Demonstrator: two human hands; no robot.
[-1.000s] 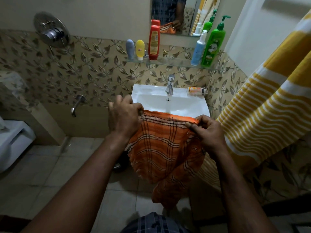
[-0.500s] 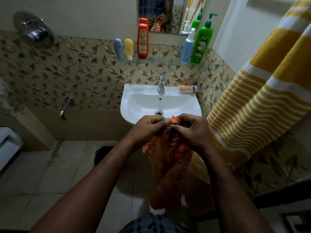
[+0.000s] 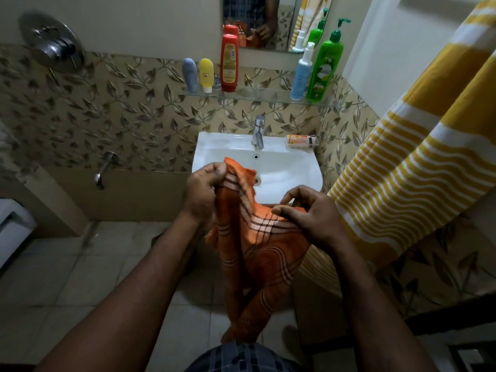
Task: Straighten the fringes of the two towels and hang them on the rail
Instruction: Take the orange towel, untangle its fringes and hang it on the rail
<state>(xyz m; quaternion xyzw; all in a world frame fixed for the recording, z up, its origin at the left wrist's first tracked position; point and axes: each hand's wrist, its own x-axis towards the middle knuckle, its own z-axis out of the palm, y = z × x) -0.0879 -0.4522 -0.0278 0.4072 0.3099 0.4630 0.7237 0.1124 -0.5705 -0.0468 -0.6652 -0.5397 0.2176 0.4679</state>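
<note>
Orange cloth front and centre: the orange towel [image 3: 257, 253] is checked with dark and pale lines, bunched at the top and trailing down in a twisted fold toward the floor tiles. It hangs in mid-air in front of the white sink [image 3: 206, 154], its top corner poking up over the basin's near rim. Its lower end drops out of sight behind the person's checked shirt, so any fringe there is hidden. Off to the right the yellow striped towel [image 3: 418, 167] hangs in a broad sweep, its lower folds just behind the orange one.

Half a second ago both hands were knuckle to knuckle on one gathered point of the cloth. Now they have parted, and a short band of fabric with pale stripes stretches between them. It is nowhere near as wide as the flat spread of a second ago.

Left hand [image 3: 204, 189] sits higher and farther, over the sink's near edge, fingers curled tight, gripping the bunched top edge. Right hand [image 3: 314, 216] is lower, nearer and to the right, thumb laid down on the striped band, fingers arched and curled over it, pinching the cloth that runs under the palm. Both forearms reach in from the near edge, angled toward each other.
</note>
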